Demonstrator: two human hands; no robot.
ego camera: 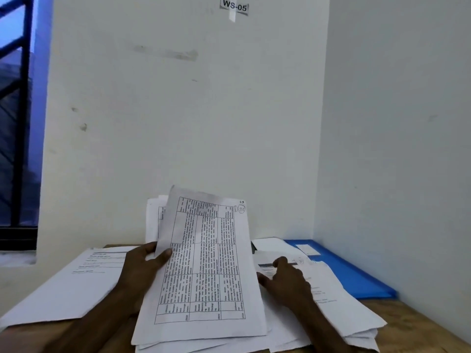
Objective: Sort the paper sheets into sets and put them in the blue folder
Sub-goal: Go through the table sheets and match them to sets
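At frame centre the left hand [145, 266] pinches a white printed sheet [204, 263], tilted up and covered by a black-ruled table. The right hand [285, 278] rests with loose fingers on the loose sheets [331, 314] spread over the desk [413, 324]. The blue folder [351, 273] lies flat at centre right.

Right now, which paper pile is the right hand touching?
The pile beside the blue folder; the right hand rests on it, the left pile lies untouched.
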